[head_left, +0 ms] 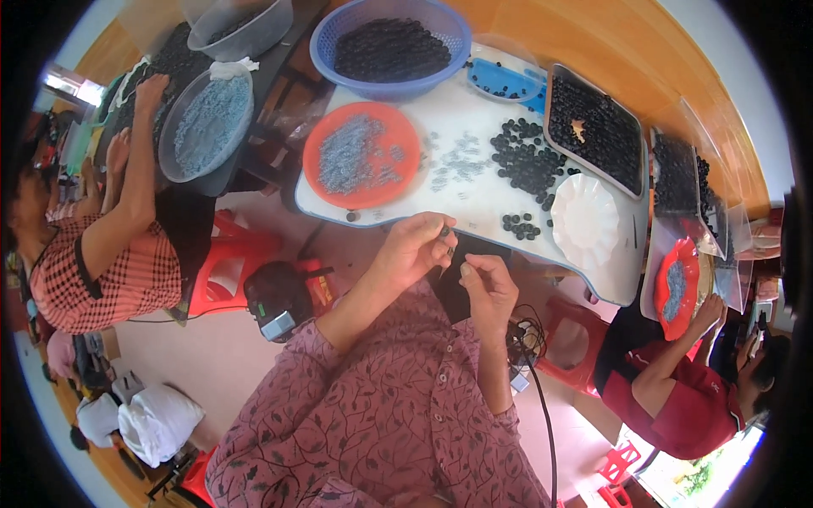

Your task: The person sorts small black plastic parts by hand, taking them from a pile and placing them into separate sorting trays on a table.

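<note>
My left hand (pixel 417 246) is raised just below the white table's (pixel 474 199) near edge, its fingertips pinched on a small dark bead (pixel 445 230). My right hand (pixel 485 285) is close beside it, thumb and forefinger pinched together on something too small to make out. A loose pile of dark beads (pixel 527 161) lies on the table beyond my hands, with a smaller cluster (pixel 520 225) nearer. An orange plate (pixel 362 155) of small grey pieces sits to the left. Scattered grey pieces (pixel 457 162) lie between plate and beads.
A white scalloped dish (pixel 584 220), a dark tray of beads (pixel 594 129), a blue basket of beads (pixel 389 46) and a blue box (pixel 503 80) stand on the table. One person sits at left by a clear bowl (pixel 207 123), another at right by an orange plate (pixel 676 286). Red stools (pixel 227 267) stand below.
</note>
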Demonstrator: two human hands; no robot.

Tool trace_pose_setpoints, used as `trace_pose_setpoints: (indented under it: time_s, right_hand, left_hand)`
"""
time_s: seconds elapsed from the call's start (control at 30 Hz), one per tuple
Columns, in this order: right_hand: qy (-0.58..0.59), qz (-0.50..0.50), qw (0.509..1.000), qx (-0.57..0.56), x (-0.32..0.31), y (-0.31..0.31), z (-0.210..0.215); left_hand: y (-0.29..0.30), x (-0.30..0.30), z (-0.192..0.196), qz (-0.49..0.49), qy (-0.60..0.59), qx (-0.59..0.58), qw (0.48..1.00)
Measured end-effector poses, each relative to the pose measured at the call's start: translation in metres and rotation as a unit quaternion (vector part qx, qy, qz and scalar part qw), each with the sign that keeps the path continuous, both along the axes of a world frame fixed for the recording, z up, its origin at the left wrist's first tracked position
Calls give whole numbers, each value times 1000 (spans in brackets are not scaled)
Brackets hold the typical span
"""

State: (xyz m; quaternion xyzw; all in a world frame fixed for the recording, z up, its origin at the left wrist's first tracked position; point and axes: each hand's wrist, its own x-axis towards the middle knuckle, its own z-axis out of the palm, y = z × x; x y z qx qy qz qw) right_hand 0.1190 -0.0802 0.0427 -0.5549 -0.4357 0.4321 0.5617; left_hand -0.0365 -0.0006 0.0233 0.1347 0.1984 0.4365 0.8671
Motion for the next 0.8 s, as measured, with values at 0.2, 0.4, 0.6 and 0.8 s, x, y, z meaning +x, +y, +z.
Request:
trace_pose_setpoints:
  time_s: [0.2,0.4,0.6,0.8]
  right_hand:
    - [-69,-16,996,60,-4,7,-1]
    - [-148,-7,985,91,-1,10,1]
    - [-126,-9,990,58,-1,15,-3]
    - [-156,-20,985,69,-4,19,-8]
  left_hand:
    - [-16,9,-9,-43,169,60,983]
    - [-16,12,-16,-60,164,67,982]
    - [-14,14,-19,-57,150,31,987]
    - [-6,14,-14,-65,170,46,982]
